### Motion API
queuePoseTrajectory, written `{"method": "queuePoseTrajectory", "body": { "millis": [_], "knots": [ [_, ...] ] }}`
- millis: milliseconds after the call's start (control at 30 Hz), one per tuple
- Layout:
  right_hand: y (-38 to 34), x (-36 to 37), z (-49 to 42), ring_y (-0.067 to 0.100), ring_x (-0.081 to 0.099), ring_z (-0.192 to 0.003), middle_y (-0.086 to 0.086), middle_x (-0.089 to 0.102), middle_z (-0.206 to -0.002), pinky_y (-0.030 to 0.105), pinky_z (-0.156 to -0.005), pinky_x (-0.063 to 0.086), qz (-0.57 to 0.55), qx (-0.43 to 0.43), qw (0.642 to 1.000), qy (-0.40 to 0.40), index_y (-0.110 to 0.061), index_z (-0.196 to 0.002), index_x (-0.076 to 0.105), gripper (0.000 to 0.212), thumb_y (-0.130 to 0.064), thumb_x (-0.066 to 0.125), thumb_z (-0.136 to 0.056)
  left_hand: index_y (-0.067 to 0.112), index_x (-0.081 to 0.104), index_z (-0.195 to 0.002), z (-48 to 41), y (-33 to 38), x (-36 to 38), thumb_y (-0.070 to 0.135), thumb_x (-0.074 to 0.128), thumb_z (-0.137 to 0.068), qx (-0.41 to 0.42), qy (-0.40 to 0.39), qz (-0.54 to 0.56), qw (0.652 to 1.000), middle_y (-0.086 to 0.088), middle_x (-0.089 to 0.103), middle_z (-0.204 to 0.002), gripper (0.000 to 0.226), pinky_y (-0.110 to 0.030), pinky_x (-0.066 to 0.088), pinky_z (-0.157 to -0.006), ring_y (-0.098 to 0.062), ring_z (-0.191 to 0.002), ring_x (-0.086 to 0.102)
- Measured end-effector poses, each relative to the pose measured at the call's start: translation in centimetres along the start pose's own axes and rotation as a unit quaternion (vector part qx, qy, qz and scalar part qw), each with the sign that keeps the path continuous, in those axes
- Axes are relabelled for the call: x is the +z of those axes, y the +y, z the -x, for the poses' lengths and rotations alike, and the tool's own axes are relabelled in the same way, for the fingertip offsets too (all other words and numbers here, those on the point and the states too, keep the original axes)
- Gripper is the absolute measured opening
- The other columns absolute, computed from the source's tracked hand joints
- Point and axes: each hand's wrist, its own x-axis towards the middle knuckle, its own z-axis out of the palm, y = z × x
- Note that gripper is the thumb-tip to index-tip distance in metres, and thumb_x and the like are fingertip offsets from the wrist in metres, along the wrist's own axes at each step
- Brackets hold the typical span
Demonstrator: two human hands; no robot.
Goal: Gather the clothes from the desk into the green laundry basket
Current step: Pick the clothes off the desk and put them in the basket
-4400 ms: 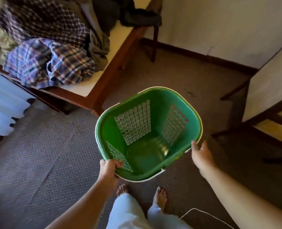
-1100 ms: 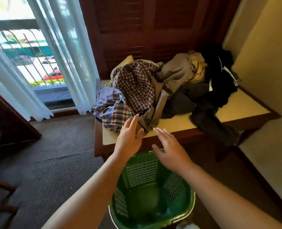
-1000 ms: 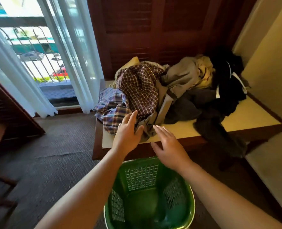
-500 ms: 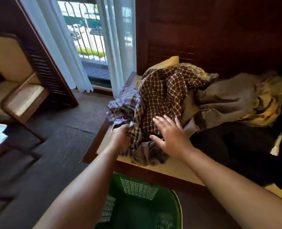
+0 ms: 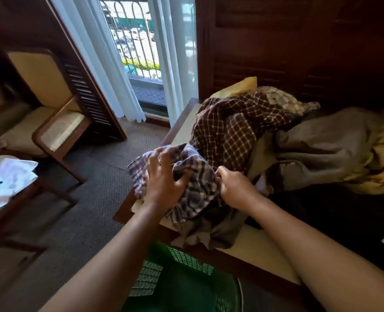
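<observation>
Both hands now grip the blue plaid shirt (image 5: 193, 176), lifted off the desk (image 5: 254, 246): left hand (image 5: 164, 183) spread on it, right hand (image 5: 233, 188) fisted in cloth. No writing readable.

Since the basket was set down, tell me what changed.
Both hands went to the pile: left hand and right hand now grip the blue plaid shirt, bunching and lifting it. Brown checked shirt, grey garment and basket stay put.
</observation>
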Motion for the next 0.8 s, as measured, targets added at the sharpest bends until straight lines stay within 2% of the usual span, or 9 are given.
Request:
{"method": "queuePoseTrajectory", "body": {
  "millis": [67, 133, 267, 367, 433, 533, 633, 733, 800],
  "knots": [
    [-0.9, -1.6, 1.0, 0.006, 0.065, -0.069, 0.001, 0.07, -0.098, 0.024, -0.058, 0.051, -0.114, 0.021, 0.993, -0.03, -0.02, -0.099, 0.054, 0.009, -0.015, 0.047, -0.101, 0.046, 0.004, -0.159, -0.2, -1.8, 2.4, 0.065, 0.079, -0.073, -0.103, -0.129, -0.045, 0.985, -0.003, -0.01, -0.17, 0.116, -0.07, 0.008, -0.119, -0.037, -0.156, 0.002],
    [-0.9, -2.4, 1.3, 0.013, 0.059, -0.057, 0.002, 0.064, -0.08, 0.03, -0.051, 0.051, -0.184, 0.053, 0.977, -0.088, -0.021, -0.099, 0.059, 0.012, -0.026, 0.049, -0.104, 0.047, -0.008, -0.16, 0.3, -3.7, 4.4, 0.068, 0.076, -0.069, -0.145, -0.228, -0.082, 0.959, -0.008, -0.014, -0.17, 0.126, -0.069, 0.01, -0.121, -0.042, -0.156, 0.005],
    [0.4, -2.0, 0.1, 0.019, 0.06, -0.106, -0.005, 0.063, -0.113, 0.035, -0.078, 0.05, 0.142, -0.079, 0.986, 0.038, -0.031, -0.125, 0.057, 0.036, -0.046, 0.064, -0.093, 0.031, 0.019, -0.163, 2.3, -5.3, 5.2, 0.034, 0.065, -0.083, -0.13, -0.246, -0.151, 0.949, -0.018, 0.045, -0.149, 0.092, -0.051, 0.043, -0.108, -0.045, -0.132, 0.047],
    [1.5, -1.4, -2.9, 0.037, 0.004, -0.153, 0.01, 0.003, -0.168, 0.059, -0.117, 0.019, 0.354, -0.054, 0.934, 0.001, -0.032, -0.158, 0.019, 0.094, -0.061, 0.068, -0.083, 0.03, 0.046, -0.146, 4.2, -5.6, 3.7, 0.025, 0.061, -0.082, -0.095, -0.189, -0.158, 0.965, -0.012, 0.069, -0.115, 0.066, -0.042, 0.053, -0.087, -0.04, -0.109, 0.063],
    [1.8, -0.4, -4.6, 0.04, -0.013, -0.153, 0.009, 0.0, -0.17, 0.067, -0.118, 0.0, 0.368, -0.035, 0.928, -0.047, -0.036, -0.149, 0.039, 0.067, -0.057, 0.061, -0.09, 0.032, 0.053, -0.137, 5.1, -6.4, 2.4, 0.029, 0.063, -0.077, -0.121, -0.153, -0.171, 0.966, -0.008, 0.072, -0.106, 0.062, -0.04, 0.055, -0.078, -0.037, -0.101, 0.067],
    [0.5, 0.0, -4.8, 0.022, 0.046, -0.137, -0.001, 0.062, -0.137, 0.047, -0.116, 0.026, 0.167, -0.066, 0.975, -0.128, -0.034, -0.125, 0.065, 0.03, -0.04, 0.058, -0.097, 0.029, 0.055, -0.139, 6.0, -8.1, 0.5, 0.028, 0.066, -0.074, -0.161, -0.078, -0.155, 0.972, -0.012, 0.072, -0.108, 0.066, -0.042, 0.055, -0.075, -0.039, -0.098, 0.068],
    [-2.7, -2.1, -3.7, 0.007, 0.063, -0.076, -0.012, 0.07, -0.082, 0.026, -0.073, 0.045, -0.064, -0.076, 0.95, -0.298, -0.026, -0.092, 0.075, 0.018, -0.042, 0.066, -0.095, 0.027, 0.059, -0.14, 5.8, -9.9, -0.7, 0.034, 0.069, -0.067, -0.164, -0.045, -0.087, 0.982, -0.016, 0.059, -0.138, 0.074, -0.047, 0.056, -0.088, -0.043, -0.112, 0.063],
    [-3.4, -1.8, -3.9, 0.017, 0.066, -0.091, -0.005, 0.072, -0.095, 0.035, -0.085, 0.051, -0.052, -0.095, 0.977, -0.185, -0.024, -0.099, 0.071, 0.034, -0.056, 0.072, -0.085, 0.035, 0.053, -0.145, 5.0, -11.4, -0.2, 0.042, 0.072, -0.066, -0.139, -0.145, -0.14, 0.97, -0.016, 0.025, -0.162, 0.082, -0.056, 0.039, -0.112, -0.045, -0.141, 0.037],
    [-2.4, -0.3, -4.3, 0.026, 0.05, -0.127, 0.001, 0.056, -0.134, 0.048, -0.109, 0.037, 0.13, -0.094, 0.986, -0.053, -0.032, -0.136, 0.05, 0.079, -0.074, 0.071, -0.072, 0.048, 0.029, -0.157, 5.2, -11.3, 0.9, 0.038, 0.077, -0.073, -0.162, -0.232, -0.207, 0.936, -0.01, -0.011, -0.17, 0.097, -0.066, 0.017, -0.119, -0.045, -0.154, 0.0]
  ]
}}
